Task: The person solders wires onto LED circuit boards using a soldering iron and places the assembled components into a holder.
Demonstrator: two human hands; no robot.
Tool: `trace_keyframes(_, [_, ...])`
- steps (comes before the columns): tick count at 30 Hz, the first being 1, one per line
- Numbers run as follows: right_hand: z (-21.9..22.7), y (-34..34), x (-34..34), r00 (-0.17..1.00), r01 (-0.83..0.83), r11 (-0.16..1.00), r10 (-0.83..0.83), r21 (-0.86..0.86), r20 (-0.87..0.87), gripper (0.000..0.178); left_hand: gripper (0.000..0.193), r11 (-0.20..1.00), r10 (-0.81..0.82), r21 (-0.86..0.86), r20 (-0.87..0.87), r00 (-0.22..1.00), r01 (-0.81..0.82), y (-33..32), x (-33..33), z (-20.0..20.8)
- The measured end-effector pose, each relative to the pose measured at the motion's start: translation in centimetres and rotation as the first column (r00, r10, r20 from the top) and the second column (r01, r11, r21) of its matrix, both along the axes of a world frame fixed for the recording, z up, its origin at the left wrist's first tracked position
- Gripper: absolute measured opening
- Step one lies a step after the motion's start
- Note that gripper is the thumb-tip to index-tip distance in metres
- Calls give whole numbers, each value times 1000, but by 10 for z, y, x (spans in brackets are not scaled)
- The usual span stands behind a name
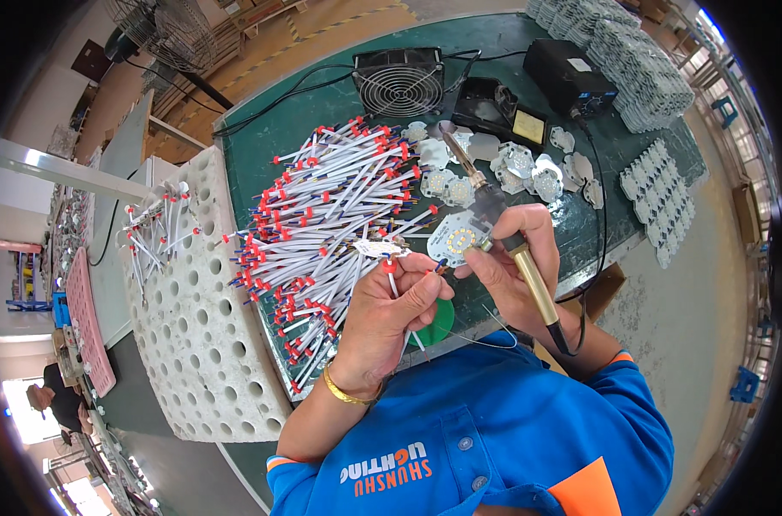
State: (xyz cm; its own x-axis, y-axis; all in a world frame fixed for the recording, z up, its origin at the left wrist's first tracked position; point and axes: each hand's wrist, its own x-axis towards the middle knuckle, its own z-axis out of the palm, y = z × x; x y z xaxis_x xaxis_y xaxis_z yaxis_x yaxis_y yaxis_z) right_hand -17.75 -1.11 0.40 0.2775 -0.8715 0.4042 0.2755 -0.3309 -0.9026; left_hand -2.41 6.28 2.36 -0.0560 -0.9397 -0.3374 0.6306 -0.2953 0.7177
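My right hand (521, 271) is closed round a soldering iron (535, 284) with a dark and brass-coloured handle, its tip angled up and away to the left. Its thumb and fingers also meet the edge of a white LED board (449, 234) with a ring of yellow chips. My left hand (389, 310) pinches a white cable (392, 279) with a red collar, its dark wire end close to that board's lower edge. Another small white board (380, 248) lies just above the left fingers; whether it is held I cannot tell. A green spool (435, 323) is partly hidden behind the left hand.
Many red-collared cables (322, 215) are heaped on the green table (305, 99). Loose LED boards (515, 163) lie beyond my hands, near an iron stand (494, 112), a fan (401, 86) and a black control box (571, 77). A holed foam block (206, 327) stands left; board panels (657, 202) lie right.
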Motion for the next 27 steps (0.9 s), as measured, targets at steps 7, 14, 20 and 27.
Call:
trace_keyframes(7, [4, -2, -8, 992, 0, 985, -22, -173, -128, 30, 14, 997, 75, 15, 94, 993, -76, 1, -6, 0])
trace_keyframes(14, [10, -6, -12, 981, 49, 988, -75, -147, -178, 33, 14, 997, 62, -60, 267, 962, -48, 0, -12, 17])
trace_keyframes(20, [27, -9, -16, 948, -14, 948, -88, -319, -305, 29, 12, 985, 168, -109, 472, 866, -132, 1, -18, 16])
trace_keyframes(27, [25, -10, -15, 949, -25, 939, -85, -342, -304, 30, 7, 985, 170, -102, 510, 843, -137, -1, -17, 13])
